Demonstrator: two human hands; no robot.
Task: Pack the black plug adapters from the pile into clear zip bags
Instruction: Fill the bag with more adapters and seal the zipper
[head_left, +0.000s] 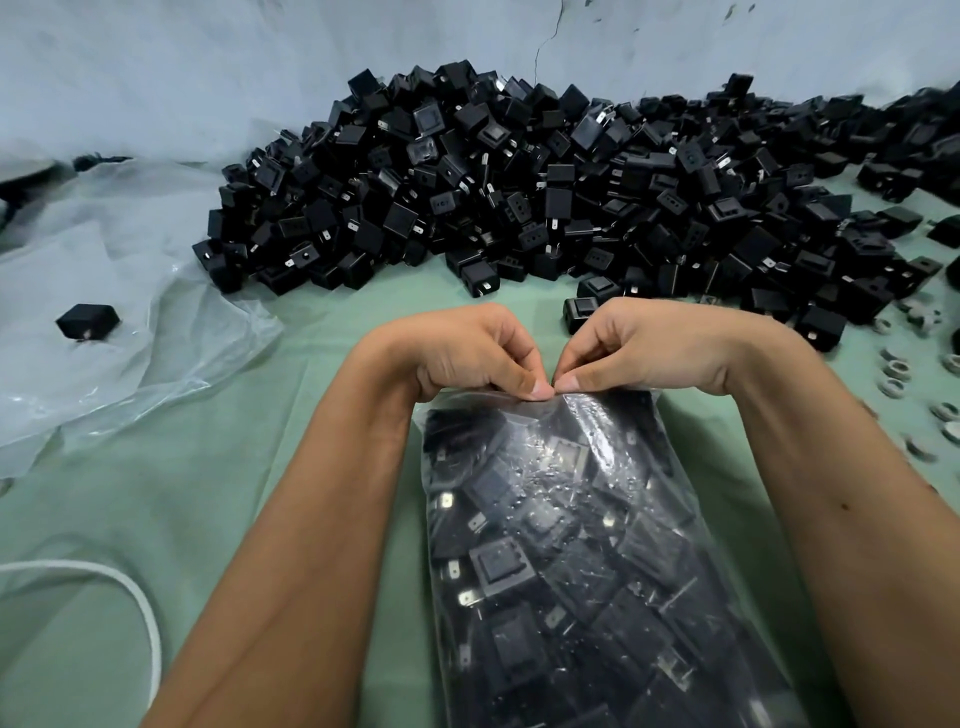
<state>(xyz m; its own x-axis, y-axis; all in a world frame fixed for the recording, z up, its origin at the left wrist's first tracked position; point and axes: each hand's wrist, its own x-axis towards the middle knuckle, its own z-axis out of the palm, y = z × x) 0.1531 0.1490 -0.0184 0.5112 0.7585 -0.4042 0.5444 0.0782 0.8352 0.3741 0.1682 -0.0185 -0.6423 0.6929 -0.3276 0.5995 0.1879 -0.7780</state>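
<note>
A clear zip bag full of black plug adapters lies on the green table in front of me, its mouth pointing away. My left hand and my right hand meet at the middle of the bag's top edge, each pinching the zip strip between thumb and fingers. A large pile of black plug adapters stretches across the back of the table against the wall. One adapter sits just beyond my right hand.
Crumpled clear plastic sheeting covers the left side, with a single black adapter on it. Small white rings are scattered at the right edge. A white cord loops at the lower left. Bare green table lies between pile and hands.
</note>
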